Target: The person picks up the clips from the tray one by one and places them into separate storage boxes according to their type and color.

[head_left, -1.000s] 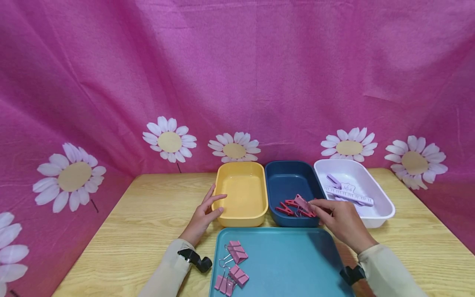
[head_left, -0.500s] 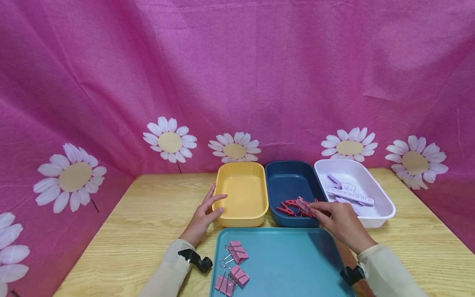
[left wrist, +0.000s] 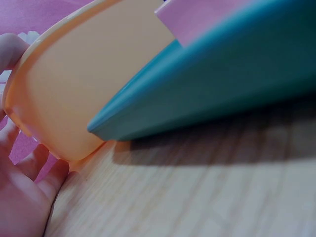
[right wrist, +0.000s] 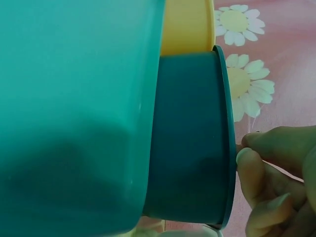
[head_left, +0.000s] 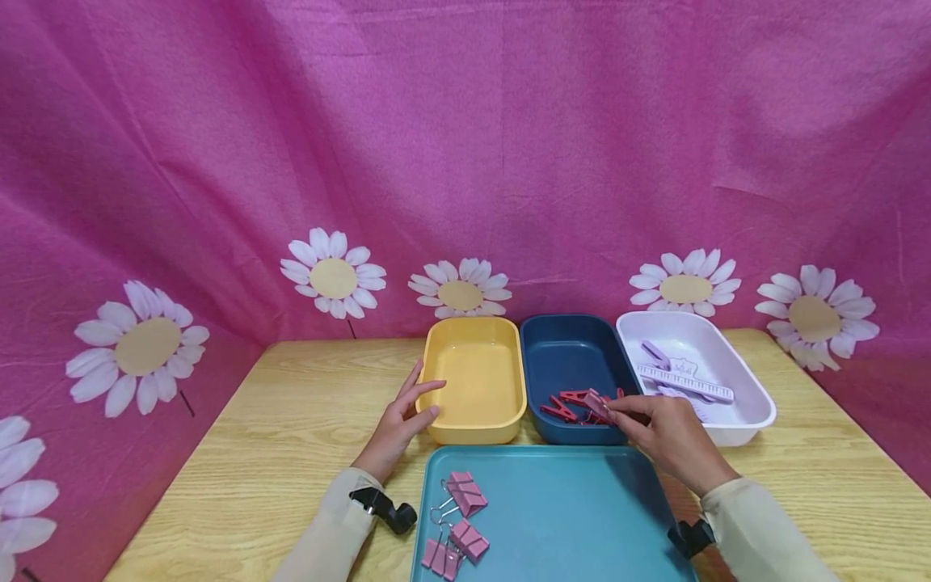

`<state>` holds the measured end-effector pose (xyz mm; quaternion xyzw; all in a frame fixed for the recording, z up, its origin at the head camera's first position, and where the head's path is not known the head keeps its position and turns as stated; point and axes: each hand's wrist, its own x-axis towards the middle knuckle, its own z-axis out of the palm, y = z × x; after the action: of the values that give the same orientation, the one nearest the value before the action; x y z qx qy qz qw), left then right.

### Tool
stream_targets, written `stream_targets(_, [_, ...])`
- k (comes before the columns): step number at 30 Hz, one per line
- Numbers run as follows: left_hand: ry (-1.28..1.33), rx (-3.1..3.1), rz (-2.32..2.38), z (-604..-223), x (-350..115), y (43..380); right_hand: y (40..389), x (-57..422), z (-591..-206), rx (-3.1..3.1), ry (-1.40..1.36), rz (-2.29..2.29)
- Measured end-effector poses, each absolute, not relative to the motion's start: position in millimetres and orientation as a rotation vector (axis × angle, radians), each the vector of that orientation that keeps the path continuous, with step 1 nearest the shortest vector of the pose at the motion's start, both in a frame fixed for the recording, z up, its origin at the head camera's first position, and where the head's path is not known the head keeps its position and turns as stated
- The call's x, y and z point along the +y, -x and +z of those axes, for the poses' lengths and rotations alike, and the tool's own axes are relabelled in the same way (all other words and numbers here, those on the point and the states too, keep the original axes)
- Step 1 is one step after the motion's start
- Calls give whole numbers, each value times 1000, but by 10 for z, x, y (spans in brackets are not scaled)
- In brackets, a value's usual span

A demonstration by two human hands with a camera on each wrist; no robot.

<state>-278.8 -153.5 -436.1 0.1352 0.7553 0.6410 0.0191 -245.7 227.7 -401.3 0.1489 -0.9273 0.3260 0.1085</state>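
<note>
My right hand (head_left: 672,436) pinches a pink binder clip (head_left: 596,402) between thumb and fingertips, low over the front of the navy blue container (head_left: 575,323). Beneath and beside the clip lie several red clothespins (head_left: 558,410) in that container. In the right wrist view, the fingertips (right wrist: 247,155) are right at the navy rim, and the clip is hidden. My left hand (head_left: 396,424) rests at the left side of the yellow container (head_left: 473,434), fingers loosely extended along its rim. Several pink binder clips (head_left: 465,493) with wire handles lie on the left part of the teal tray (head_left: 560,501).
A white container (head_left: 749,404) on the right holds lilac clips (head_left: 684,381), one with a piano-key pattern. The three containers stand side by side behind the tray on a wooden table (head_left: 305,412). A magenta curtain (head_left: 465,162) with daisies hangs behind.
The pink binder clip in my right hand has tipped and sunk slightly toward the red clothespins. The left hand has stayed at the yellow container.
</note>
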Motion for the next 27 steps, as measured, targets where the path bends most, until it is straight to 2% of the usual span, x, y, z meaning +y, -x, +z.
stream_targets(4, [-414,2340,1996,-4379,-1539,2800,2462,2282,-4018,-2735,-430,968])
stream_targets(11, [-419,2390,2013,-4627,-1563,2962,2471,2286,-4030,-2732,-418,981])
stream_targets(27, [-457,2403,2019,-4643,-1573,2967,2436,2230,-3977,-2712,-448,1031])
